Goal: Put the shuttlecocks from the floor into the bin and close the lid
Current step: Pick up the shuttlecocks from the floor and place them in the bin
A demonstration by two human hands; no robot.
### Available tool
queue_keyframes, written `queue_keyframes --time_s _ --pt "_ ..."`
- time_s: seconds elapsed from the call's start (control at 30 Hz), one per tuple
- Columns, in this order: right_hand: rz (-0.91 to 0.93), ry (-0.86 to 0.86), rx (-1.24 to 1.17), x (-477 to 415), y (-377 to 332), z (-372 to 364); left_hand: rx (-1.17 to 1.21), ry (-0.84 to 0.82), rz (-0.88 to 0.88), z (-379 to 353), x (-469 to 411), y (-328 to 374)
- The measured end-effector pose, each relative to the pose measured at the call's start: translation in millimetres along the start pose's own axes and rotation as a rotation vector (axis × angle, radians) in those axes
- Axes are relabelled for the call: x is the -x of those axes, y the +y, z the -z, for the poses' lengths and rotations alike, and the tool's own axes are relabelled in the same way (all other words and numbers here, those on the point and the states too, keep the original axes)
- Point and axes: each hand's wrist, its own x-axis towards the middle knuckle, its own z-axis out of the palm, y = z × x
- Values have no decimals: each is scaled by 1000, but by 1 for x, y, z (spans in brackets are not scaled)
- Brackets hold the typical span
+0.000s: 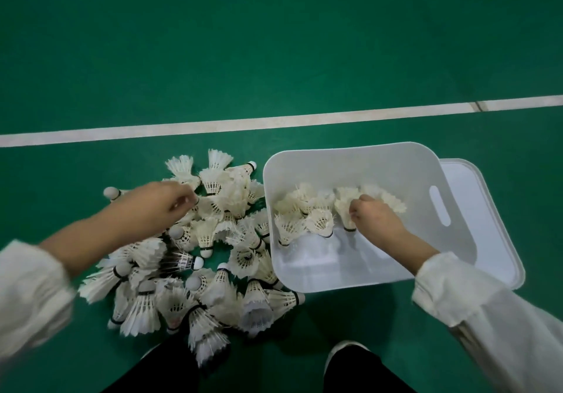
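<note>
Right hand (374, 219) pinches a shuttlecock (345, 209) in the bin (350, 161), standing it neatly; can't tell if the left hand (152, 206) over the pile (213, 286) grips anything.

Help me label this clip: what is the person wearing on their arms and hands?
Loose, off-white long sleeves cover both arms; the left sleeve and right sleeve end just above the wrists. The left hand and right hand are bare: no gloves, watch or rings show.
</note>
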Motion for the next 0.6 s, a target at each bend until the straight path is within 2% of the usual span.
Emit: queue_keyframes --time_s 0.17,0.3,0.37,0.47,0.6 --pt "-3 -95 155 -9 -16 -2 33 -87 144 -54 21 -43" --pt "16 46 142 1 -37 17 23 -93 159 -77 18 -52" --pt "137 115 91 7 -59 29 47 -68 157 -81 14 -55" --pt "428 179 36 13 -107 46 72 -36 157 -80 10 -55" --pt "721 165 91 2 -180 41 83 -3 168 -83 16 -61"
